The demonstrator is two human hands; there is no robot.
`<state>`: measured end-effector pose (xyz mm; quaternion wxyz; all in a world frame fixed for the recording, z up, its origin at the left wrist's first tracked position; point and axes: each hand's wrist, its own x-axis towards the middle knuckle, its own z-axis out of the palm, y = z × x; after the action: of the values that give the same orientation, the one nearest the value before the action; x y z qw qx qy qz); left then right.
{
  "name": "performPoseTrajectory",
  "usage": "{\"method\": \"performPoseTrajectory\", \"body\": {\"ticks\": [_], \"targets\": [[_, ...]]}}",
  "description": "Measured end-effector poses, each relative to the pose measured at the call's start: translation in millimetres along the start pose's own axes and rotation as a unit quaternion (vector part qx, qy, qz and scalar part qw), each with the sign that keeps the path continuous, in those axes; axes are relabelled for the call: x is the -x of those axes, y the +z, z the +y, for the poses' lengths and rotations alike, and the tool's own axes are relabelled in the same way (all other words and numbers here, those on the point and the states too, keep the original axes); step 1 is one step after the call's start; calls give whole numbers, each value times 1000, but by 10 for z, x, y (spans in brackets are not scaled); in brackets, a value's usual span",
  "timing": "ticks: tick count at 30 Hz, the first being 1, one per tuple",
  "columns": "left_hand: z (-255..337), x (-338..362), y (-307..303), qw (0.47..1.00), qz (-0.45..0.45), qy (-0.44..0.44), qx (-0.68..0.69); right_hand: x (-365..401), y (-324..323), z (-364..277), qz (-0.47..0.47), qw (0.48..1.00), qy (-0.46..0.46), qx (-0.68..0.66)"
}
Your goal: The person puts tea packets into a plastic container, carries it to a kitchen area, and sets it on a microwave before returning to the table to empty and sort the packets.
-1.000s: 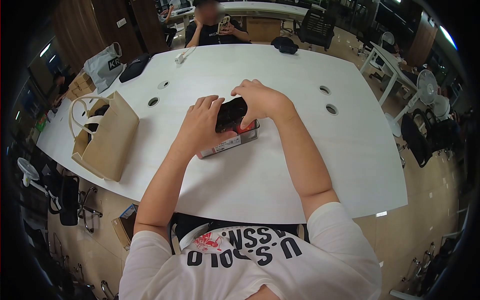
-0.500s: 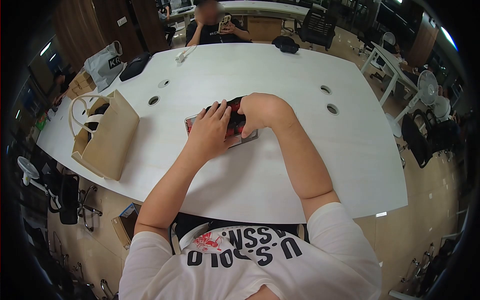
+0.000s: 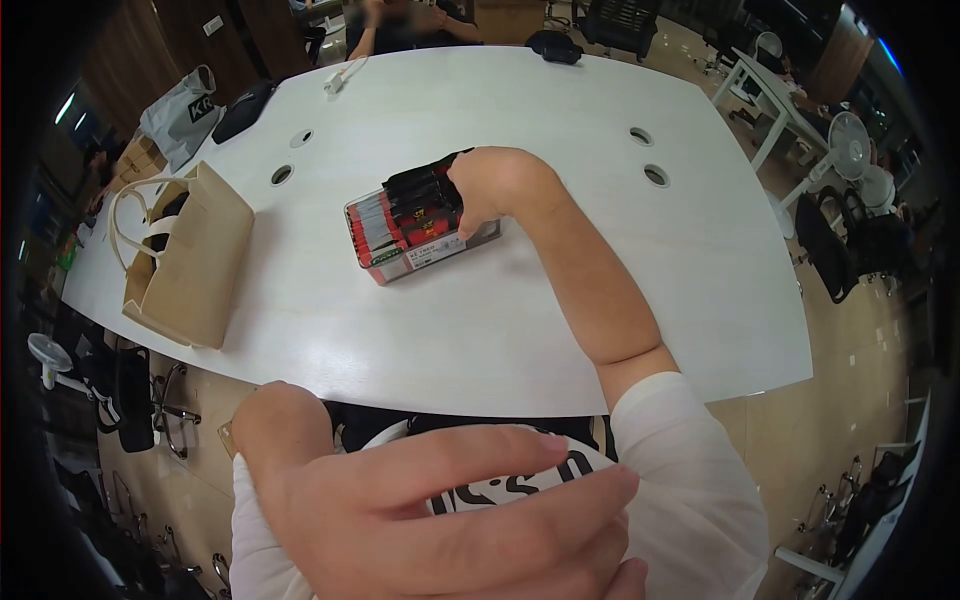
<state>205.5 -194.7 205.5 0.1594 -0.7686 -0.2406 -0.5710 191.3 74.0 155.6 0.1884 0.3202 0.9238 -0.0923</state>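
Two contrasting poses
Right hand [image 3: 500, 188] arches over box [image 3: 437, 256], grip unclear; left hand [image 3: 460, 520] hangs off bench [image 3: 430, 335]'s near edge, fingers spread.

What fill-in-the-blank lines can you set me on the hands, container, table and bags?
The left hand is low in the picture, while the ____ hand is at the container.
In this view, the beige tote stands to the container's ____.
The table is coloured ____.
The grey bag shows the letters ____.
Missing words: right; left; white; KR
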Motion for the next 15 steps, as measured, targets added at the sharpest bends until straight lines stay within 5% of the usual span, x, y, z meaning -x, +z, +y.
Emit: {"method": "performPoseTrajectory", "body": {"ticks": [7,15], "targets": [[-44,-91,22,999,-32,0,43,-131,190,-45,72,996,11,56],[-197,-66,52,990,-90,103,-41,-160,172,-44,80,995,2,62]]}}
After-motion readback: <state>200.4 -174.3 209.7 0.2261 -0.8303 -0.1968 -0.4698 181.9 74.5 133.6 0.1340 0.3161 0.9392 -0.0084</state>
